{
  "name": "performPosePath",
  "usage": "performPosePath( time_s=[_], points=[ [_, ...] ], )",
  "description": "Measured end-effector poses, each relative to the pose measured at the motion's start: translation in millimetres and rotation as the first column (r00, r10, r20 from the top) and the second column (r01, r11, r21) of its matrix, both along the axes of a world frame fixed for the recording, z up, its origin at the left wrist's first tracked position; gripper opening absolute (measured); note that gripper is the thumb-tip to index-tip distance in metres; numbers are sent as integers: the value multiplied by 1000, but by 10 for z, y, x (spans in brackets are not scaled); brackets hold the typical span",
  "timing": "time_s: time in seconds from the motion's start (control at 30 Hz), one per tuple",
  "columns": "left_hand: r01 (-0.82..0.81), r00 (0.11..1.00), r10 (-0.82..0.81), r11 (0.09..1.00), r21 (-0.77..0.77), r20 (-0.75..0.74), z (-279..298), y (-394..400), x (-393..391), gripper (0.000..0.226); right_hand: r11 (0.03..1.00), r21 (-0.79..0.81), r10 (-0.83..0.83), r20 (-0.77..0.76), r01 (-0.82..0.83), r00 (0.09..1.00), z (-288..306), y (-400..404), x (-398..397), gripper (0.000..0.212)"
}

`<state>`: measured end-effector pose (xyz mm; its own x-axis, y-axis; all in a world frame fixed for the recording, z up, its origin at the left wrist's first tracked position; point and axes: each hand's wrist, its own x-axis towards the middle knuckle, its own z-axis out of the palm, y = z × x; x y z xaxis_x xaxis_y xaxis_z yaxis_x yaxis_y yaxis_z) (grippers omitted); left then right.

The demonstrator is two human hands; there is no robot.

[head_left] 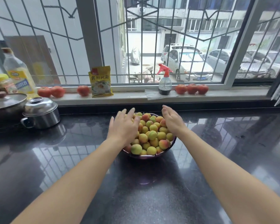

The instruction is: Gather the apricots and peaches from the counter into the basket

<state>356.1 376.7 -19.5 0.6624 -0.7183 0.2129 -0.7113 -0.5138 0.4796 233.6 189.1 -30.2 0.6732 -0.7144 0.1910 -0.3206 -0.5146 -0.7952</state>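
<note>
- Two hands hover over the basket (pixel 149 156): left hand (pixel 124 126) flat at nine o'clock, right hand (pixel 172 121) edge-on at two o'clock; both spread, holding nothing.
- Yellow-green, red-blushed fruit (pixel 152 135) heaps the basket at mid-counter (pixel 225 143).

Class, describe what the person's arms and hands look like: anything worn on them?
Both forearms are bare with no sleeves in view. The left hand and right hand wear no gloves, rings, watch or bracelets that can be seen. Fingernails look short and unpainted.
</note>
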Motion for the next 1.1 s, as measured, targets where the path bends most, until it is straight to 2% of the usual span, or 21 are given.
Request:
performPosePath(
  time_s=[0.07,0.1,0.13,0.17,0.2,0.23,0.27,0.3,0.33,0.4,0.53,0.67,0.77,0.93,1.0,1.07,1.1],
  points=[
    [-104,992,86,973,-205,-94,7,143,23,66,987,112,-131,123,117,984,-27,55,-193,51],
    [-189,971,135,939,-288,-198,-67,212,48,67,973,179,-173,139,147,975,-89,121,-297,51],
    [-286,918,154,895,-342,-366,-115,295,31,65,949,272,-204,157,156,966,-162,210,-384,50],
    [-401,805,133,839,-366,-578,-171,366,-7,67,900,409,-246,189,151,951,-242,300,-448,47],
    [-499,641,59,789,-358,-765,-220,422,-78,68,810,575,-293,233,112,927,-285,400,-486,44],
    [-569,463,-50,749,-340,-885,-234,473,-178,63,680,732,-337,255,48,906,-299,488,-509,43],
    [-600,314,-136,739,-307,-940,-221,506,-286,55,539,842,-370,247,-10,896,-295,555,-514,44],
    [-604,210,-201,743,-289,-957,-196,509,-371,52,431,901,-360,228,-56,904,-287,595,-492,46],
    [-588,139,-255,756,-287,-957,-184,491,-417,54,371,922,-314,232,-106,921,-285,617,-450,47],
    [-590,61,-317,754,-290,-947,-143,427,-456,60,313,931,-242,269,-187,932,-274,624,-343,51],
    [-643,17,-327,720,-261,-945,-76,276,-188,65,279,943,-287,264,-184,921,-328,477,-60,55],
    [-624,-38,-382,731,-276,-923,-68,119,149,75,330,942,-310,167,-59,936,-294,275,257,65],
    [-601,-26,-389,742,-297,-921,-99,4,350,77,333,943,-296,93,11,951,-173,172,416,74],
    [-575,22,-342,764,-292,-939,-54,-87,460,67,322,946,-238,120,-38,964,-108,70,505,79],
    [-522,66,-256,815,-252,-965,-38,-45,458,63,378,926,-270,85,24,959,-51,171,447,69],
    [-476,135,-181,850,-224,-974,-12,-8,470,58,514,853,-314,89,91,945,141,305,334,49],
    [-471,235,-118,854,-219,-965,49,30,461,56,618,765,-383,95,179,919,290,362,277,39]
  ],
)
